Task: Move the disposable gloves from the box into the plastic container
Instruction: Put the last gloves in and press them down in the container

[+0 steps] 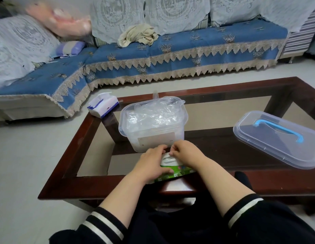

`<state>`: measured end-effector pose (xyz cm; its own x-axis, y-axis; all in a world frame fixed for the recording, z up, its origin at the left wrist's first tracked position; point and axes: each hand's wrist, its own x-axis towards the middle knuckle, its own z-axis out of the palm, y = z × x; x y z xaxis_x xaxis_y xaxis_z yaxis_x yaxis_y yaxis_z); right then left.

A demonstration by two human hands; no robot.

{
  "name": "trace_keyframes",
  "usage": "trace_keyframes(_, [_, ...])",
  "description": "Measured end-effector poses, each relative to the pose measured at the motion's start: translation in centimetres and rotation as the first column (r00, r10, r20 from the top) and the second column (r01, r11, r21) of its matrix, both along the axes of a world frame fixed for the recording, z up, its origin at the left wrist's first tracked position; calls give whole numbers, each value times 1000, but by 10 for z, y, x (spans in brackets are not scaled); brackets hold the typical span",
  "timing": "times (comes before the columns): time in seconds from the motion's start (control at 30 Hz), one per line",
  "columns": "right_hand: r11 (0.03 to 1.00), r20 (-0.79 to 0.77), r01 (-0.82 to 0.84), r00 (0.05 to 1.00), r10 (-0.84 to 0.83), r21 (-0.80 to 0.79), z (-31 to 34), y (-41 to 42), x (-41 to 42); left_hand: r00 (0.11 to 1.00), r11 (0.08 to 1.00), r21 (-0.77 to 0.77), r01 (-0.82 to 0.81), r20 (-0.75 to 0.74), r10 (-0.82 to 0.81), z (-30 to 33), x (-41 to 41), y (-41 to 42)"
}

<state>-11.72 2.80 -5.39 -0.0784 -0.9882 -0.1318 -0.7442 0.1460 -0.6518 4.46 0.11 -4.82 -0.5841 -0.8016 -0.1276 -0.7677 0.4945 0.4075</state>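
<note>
I have both hands on the glove box (172, 170), which sits at the near edge of the table (68, 166), just on the near side of the plastic container (153, 127). My left hand (151, 162) lies over the box's left end with the thumb curled along its green side, steadying it. My right hand (186, 152) is at the white opening on top, fingertips (171, 153) pinched together; I judge they hold a thin glove, though the film itself is too faint to make out. The box's long axis runs left to right. The container stands open directly beyond my hands, already heaped with clear gloves (153, 113) up to the rim. So the lift goes straight away from me and up over the near wall, and the right hand is the one placed for it. The lid (276, 138) with its blue handle lies well apart to the right.
</note>
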Motion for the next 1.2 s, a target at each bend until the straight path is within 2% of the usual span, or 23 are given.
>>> trace_keyframes(0.1, [1000,53,-26,998,25,6,-1,2,-3,998,996,74,-47,-47,50,-6,2,-4])
trace_keyframes(0.17, [997,24,-76,997,75,23,-1,5,-4,996,993,103,-58,-66,65,-8,4,-6])
trace_keyframes(0.3, [998,-74,-41,996,44,40,-3,4,-5,996,996,78,-48,-74,54,-10,6,-7])
trace_keyframes(0.43, [999,-87,34,996,-32,22,1,4,-5,996,997,71,-36,-84,42,-10,5,-7])
trace_keyframes(0.7, [998,-195,-6,981,-6,-64,8,8,-2,998,999,38,-37,-51,39,-11,3,-7])
trace_keyframes(0.8, [997,-142,-41,989,31,-72,5,7,-1,998,993,110,-43,-47,48,-13,4,-7])
trace_keyframes(0.87, [991,-122,-124,986,118,-46,3,8,-1,995,979,195,-54,-71,69,-18,6,-8])
trace_keyframes(0.93, [980,-206,-200,959,195,-1,3,10,0,993,966,253,-53,-88,77,-19,7,-8])
trace_keyframes(1.03, [974,-341,-223,913,223,37,6,13,3,993,963,269,-33,-100,62,-16,6,-7])
trace_keyframes(1.2, [964,-440,-251,858,266,92,11,16,9,998,968,245,57,-40,-48,-16,6,-8])
